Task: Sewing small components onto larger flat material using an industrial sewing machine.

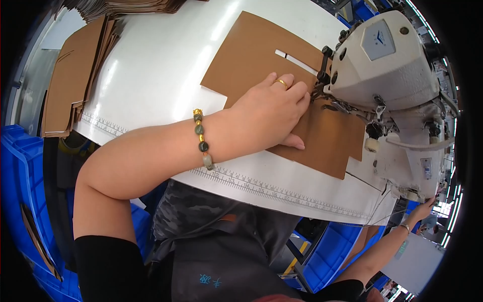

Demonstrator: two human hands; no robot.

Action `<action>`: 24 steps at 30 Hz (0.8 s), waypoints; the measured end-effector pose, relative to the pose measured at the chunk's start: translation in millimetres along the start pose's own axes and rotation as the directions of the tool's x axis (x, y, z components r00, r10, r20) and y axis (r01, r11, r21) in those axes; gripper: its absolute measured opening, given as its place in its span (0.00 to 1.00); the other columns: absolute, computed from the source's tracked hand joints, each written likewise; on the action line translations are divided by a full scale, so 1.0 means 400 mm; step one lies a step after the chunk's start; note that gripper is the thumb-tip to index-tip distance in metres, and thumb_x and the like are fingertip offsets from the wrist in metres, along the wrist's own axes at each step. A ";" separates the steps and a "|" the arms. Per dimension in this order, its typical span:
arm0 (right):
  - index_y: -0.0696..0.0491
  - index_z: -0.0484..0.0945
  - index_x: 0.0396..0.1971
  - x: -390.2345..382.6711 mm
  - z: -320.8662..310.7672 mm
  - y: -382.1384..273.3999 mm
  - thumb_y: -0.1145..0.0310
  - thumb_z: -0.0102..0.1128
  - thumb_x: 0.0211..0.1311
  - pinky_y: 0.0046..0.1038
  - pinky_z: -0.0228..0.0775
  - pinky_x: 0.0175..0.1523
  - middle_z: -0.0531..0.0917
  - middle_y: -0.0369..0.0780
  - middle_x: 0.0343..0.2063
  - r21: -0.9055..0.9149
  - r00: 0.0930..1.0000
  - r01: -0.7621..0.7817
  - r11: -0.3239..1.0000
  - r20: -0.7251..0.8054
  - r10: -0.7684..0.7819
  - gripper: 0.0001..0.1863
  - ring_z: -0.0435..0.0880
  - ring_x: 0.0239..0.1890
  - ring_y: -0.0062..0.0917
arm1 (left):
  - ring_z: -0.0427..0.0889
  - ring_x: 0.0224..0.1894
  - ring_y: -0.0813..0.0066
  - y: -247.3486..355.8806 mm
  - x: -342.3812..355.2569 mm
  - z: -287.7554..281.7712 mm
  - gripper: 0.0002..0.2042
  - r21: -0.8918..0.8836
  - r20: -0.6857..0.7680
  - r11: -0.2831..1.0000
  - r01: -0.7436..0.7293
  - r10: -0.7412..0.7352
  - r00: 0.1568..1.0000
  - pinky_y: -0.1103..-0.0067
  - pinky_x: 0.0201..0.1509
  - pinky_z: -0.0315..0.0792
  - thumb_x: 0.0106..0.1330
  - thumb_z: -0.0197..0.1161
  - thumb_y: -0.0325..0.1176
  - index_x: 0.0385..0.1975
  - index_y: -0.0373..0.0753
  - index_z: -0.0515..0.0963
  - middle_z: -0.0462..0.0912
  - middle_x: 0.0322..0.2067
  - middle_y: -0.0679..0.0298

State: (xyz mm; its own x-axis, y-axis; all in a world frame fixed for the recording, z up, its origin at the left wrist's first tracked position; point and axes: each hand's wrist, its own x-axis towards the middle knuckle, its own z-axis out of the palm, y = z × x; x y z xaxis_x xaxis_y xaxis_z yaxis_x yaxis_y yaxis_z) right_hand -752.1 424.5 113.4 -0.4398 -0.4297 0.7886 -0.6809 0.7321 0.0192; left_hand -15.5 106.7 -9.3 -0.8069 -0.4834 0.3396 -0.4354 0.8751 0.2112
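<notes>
Brown leather-like panel [261, 65] flat on white sewing table [161, 65], pinned under left hand [271, 113], palm down, fingers [297, 93] together and extended, nothing gripped, fingertips just short of needle area of white industrial sewing machine [387, 65]. Right hand [421, 210] low, beyond table edge, well apart from panel; degree of opening cannot be told. Stack of brown panels [70, 80] far outboard of left forearm, beaded bracelet [202, 138] at wrist.

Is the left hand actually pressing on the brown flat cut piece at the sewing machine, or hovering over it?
Touching. The head view shows the left hand lying flat on the brown flat cut piece, fingers and thumb resting on its surface beside the white sewing machine.
</notes>
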 end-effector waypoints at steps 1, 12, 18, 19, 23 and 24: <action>0.48 0.71 0.68 -0.007 0.001 -0.011 0.63 0.44 0.78 0.42 0.76 0.55 0.79 0.53 0.61 -0.087 1.000 0.022 0.996 -0.005 -0.023 0.22 0.83 0.54 0.49 | 0.72 0.63 0.58 -0.002 0.000 -0.001 0.42 0.001 0.001 1.000 0.001 -0.001 1.000 0.71 0.68 0.68 0.57 0.70 0.59 0.59 0.26 0.74 0.78 0.52 0.56; 0.63 0.79 0.58 -0.088 -0.013 -0.169 0.41 0.45 0.76 0.40 0.68 0.61 0.82 0.56 0.57 0.337 0.948 -0.284 0.898 -0.040 0.315 0.37 0.80 0.58 0.50 | 0.73 0.61 0.59 -0.005 0.000 -0.005 0.41 -0.001 0.013 1.000 -0.012 0.012 1.000 0.72 0.69 0.68 0.58 0.69 0.59 0.59 0.25 0.75 0.78 0.51 0.56; 0.67 0.79 0.56 -0.093 -0.009 -0.163 0.45 0.47 0.76 0.37 0.71 0.57 0.83 0.55 0.54 0.404 0.932 -0.328 0.854 -0.012 0.363 0.35 0.82 0.52 0.45 | 0.74 0.60 0.62 -0.005 0.001 -0.010 0.41 0.008 0.015 1.000 -0.004 0.004 1.000 0.74 0.68 0.68 0.57 0.69 0.59 0.58 0.26 0.75 0.78 0.51 0.58; 0.66 0.79 0.56 -0.089 -0.006 -0.155 0.44 0.48 0.76 0.37 0.72 0.55 0.84 0.55 0.53 0.452 0.925 -0.340 0.825 0.002 0.380 0.35 0.83 0.50 0.45 | 0.74 0.60 0.62 -0.005 0.001 -0.010 0.41 0.007 0.012 1.000 -0.006 0.006 1.000 0.74 0.68 0.68 0.57 0.69 0.59 0.58 0.26 0.75 0.78 0.51 0.58; 0.67 0.78 0.56 -0.095 0.006 -0.152 0.45 0.50 0.76 0.36 0.72 0.51 0.84 0.54 0.51 0.475 0.931 -0.321 0.820 -0.003 0.366 0.34 0.83 0.46 0.42 | 0.74 0.59 0.63 -0.005 0.001 -0.012 0.41 0.019 0.021 1.000 0.000 -0.001 1.000 0.74 0.67 0.69 0.56 0.69 0.59 0.59 0.27 0.76 0.78 0.51 0.59; 0.66 0.79 0.56 -0.098 0.008 -0.159 0.47 0.48 0.77 0.36 0.72 0.55 0.84 0.54 0.52 0.463 0.910 -0.388 0.797 0.059 0.409 0.33 0.83 0.50 0.43 | 0.74 0.59 0.63 -0.004 0.002 -0.013 0.40 0.024 0.029 1.000 0.000 -0.001 1.000 0.74 0.67 0.69 0.56 0.69 0.59 0.59 0.28 0.76 0.78 0.51 0.59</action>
State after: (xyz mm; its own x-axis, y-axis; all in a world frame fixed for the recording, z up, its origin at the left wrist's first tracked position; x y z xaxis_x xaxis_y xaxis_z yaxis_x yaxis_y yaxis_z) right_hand -693.4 393.1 79.4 -0.7136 -0.1227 0.6897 -0.6430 0.5054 -0.5754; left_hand -13.4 104.9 -4.4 -0.8175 -0.4835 0.3128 -0.4453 0.8752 0.1891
